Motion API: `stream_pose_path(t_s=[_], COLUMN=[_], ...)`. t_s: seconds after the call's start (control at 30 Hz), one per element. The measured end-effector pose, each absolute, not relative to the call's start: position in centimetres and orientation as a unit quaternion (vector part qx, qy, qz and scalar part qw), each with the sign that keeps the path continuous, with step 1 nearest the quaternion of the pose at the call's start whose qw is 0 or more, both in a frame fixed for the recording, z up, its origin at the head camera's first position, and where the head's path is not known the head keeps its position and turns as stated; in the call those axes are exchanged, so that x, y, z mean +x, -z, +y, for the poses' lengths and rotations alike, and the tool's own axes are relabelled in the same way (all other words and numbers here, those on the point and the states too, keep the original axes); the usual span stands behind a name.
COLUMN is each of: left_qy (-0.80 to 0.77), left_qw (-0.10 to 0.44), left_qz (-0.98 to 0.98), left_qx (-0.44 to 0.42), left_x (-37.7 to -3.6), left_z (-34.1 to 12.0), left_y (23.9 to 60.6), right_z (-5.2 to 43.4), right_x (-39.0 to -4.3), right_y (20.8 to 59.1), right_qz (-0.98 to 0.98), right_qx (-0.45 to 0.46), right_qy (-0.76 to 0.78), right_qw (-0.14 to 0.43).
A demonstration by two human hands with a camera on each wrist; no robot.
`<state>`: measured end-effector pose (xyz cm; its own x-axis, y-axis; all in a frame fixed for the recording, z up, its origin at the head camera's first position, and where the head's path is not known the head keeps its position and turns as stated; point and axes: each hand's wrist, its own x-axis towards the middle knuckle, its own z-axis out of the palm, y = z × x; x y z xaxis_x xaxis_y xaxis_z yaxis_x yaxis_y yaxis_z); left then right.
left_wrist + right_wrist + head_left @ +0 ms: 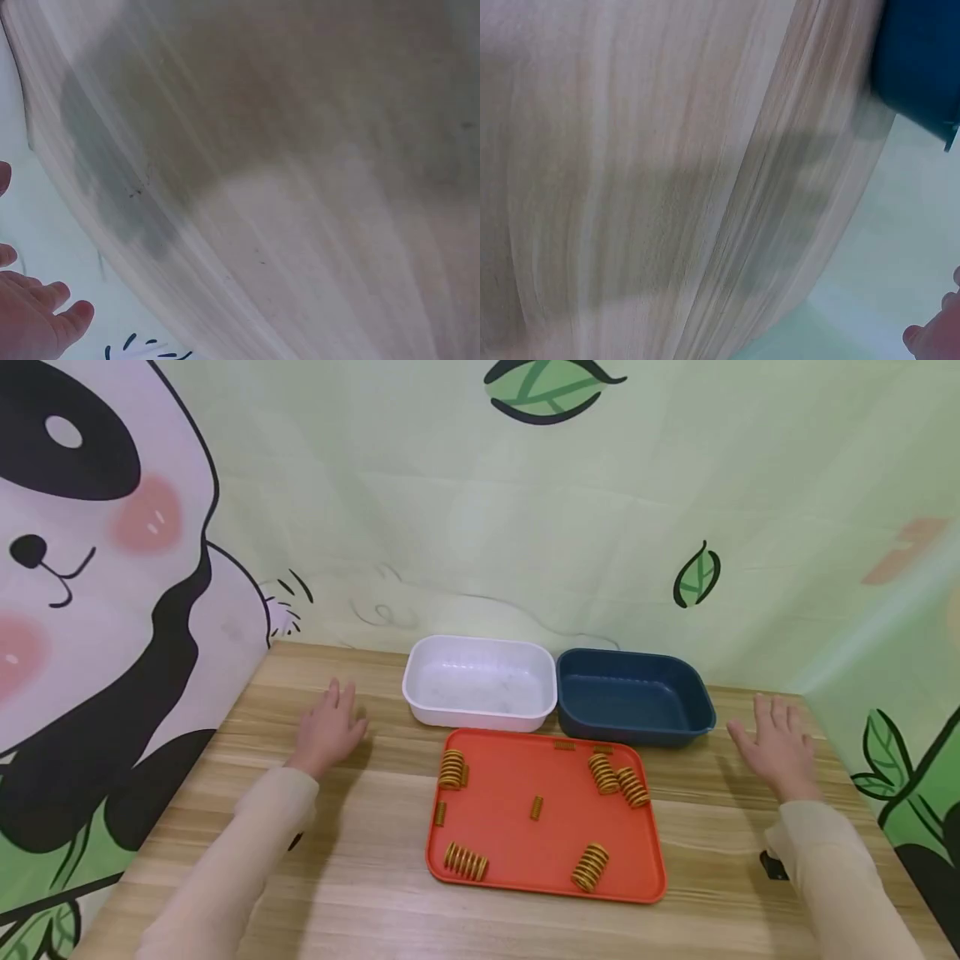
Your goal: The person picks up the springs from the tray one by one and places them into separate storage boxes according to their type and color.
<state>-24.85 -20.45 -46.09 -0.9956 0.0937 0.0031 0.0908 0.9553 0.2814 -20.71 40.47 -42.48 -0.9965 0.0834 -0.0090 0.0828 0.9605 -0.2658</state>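
My left hand [328,732] hovers over the table left of the white tub, fingers spread and holding nothing. On the other side, my right hand [780,750] is held out with straight fingers, right of the dark blue tub [633,735]. Between the hands lies a red tray [510,852] bearing several coil springs. Large springs lie near its corners, such as one at front left [466,862], a front-right spring [590,867] and a back-left spring [451,770]. Two more large ones touch at the back right. A small spring [537,807] sits mid-tray, with other small ones along the edges.
A white tub [480,714] stands behind the tray, side by side with the blue one. Behind the wooden table [360,902] hangs a green cloth backdrop [420,510] with a printed panda. A small black object [773,866] shows beside the right sleeve.
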Motion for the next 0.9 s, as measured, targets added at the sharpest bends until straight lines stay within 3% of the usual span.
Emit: stream_pose_path(t_s=[0.9], left_qy=[-0.183], left_qw=[-0.052], left_qz=[0.976], left_qx=[0.103], left_x=[-21.4], left_z=[-18.1], left_y=[46.3], right_z=[38.3], right_x=[-19.8], right_y=[42.2], right_qz=[-0.988], right_qx=[0.038], right_qy=[-0.118], right_qw=[0.09])
